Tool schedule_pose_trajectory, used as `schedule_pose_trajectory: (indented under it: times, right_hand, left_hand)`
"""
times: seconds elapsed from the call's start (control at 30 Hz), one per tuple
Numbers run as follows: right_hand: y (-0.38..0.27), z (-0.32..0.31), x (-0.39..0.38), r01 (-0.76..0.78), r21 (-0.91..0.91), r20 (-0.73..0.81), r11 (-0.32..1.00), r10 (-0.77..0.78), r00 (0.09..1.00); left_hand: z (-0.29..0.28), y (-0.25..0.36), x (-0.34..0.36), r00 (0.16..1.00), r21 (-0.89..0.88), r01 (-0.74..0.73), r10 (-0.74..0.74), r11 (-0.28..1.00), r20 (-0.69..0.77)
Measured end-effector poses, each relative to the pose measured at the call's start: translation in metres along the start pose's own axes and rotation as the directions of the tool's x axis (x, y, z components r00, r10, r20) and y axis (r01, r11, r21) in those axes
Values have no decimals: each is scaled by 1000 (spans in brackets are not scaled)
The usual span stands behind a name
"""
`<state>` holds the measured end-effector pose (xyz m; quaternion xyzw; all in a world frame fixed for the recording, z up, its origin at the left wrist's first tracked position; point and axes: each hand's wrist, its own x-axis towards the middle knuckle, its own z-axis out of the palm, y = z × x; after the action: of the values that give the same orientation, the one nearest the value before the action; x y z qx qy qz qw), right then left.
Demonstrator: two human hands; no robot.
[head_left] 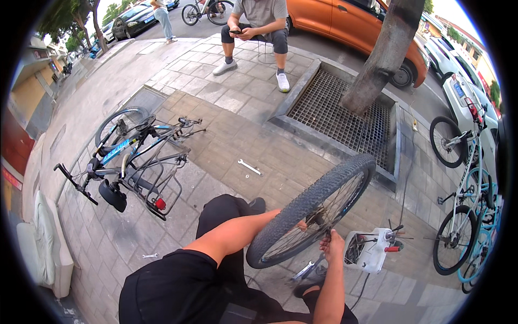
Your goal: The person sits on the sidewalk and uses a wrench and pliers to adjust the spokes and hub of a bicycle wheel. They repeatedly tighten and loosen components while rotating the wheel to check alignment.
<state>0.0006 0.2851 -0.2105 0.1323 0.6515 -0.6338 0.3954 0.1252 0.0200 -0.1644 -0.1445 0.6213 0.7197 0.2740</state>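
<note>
A bicycle wheel (pixel 294 213) with a knobby black tyre stands tilted in front of me. My left forearm reaches behind the tyre, and part of my left hand (pixel 302 225) shows through the spokes near the dark hub (pixel 319 217). Its fingers are mostly hidden. On the near side, my right hand (pixel 333 247) is closed with fingertips pinched at the axle end. Below the wheel lie a wrench (pixel 304 270) and another tool, partly covered. A white plastic container (pixel 372 254) full of tools, one with a red handle, stands right of my right hand.
A blue-black bicycle (pixel 127 151) lies on the paving at left. An open-ended wrench (pixel 250 167) and a smaller one (pixel 150 256) lie on the ground. Ahead, a seated person (pixel 259 21) holds a phone beside a framed tree grate (pixel 337 116). Bicycles (pixel 458 216) stand at right.
</note>
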Motion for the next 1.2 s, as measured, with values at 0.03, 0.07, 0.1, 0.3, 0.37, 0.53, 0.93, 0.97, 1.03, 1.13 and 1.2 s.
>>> schedule_pose_trajectory:
  times: [0.03, 0.07, 0.1, 0.3, 0.37, 0.53, 0.93, 0.97, 1.03, 1.13, 1.2]
  right_hand:
    - [2, -1, 0, 35, -5, -3, 999, -35, 999]
    - [6, -2, 2, 70, -10, -5, 998, -70, 998]
    - [9, -3, 2, 107, -9, -9, 994, -107, 994]
    - [14, -3, 3, 274, 63, -46, 960, -271, 961]
    - [1, 7, -9, 126, 33, -86, 992, -123, 989]
    - [2, 0, 0, -5, 17, -28, 1000, 5, 1000]
    - [-10, 17, -16, 42, -112, -154, 993, -59, 986]
    - [-9, 8, -9, -29, -106, -115, 994, 16, 993]
    - [-4, 0, -2, -87, -67, -58, 994, 83, 995]
    - [4, -2, 4, 18, 3, -27, 1000, -17, 999]
    - [13, -2, 9, 174, -5, -33, 985, -174, 984]
  left_hand:
    - [-2, 0, -2, 1000, -1, 0, 0, 1000, -1]
    - [-3, -2, -5, 1000, -3, -4, 4, 1000, -4]
    - [-2, -3, -7, 1000, -3, -6, 6, 1000, -4]
    - [-4, -4, -12, 1000, -18, -16, 15, 1000, -14]
    - [-8, -9, -16, 1000, -28, -12, 11, 1000, -27]
    - [-8, -9, -14, 1000, -29, -13, 13, 999, -16]
    - [-5, -9, -15, 1000, -36, -7, 6, 999, -12]
    - [-3, -7, -12, 1000, -31, -9, 8, 999, -8]
    - [-2, -7, -12, 1000, -29, -8, 8, 1000, -4]
    - [-4, -6, -12, 1000, -31, -12, 12, 999, -6]
    - [-4, -7, -13, 1000, -33, -12, 12, 999, -3]
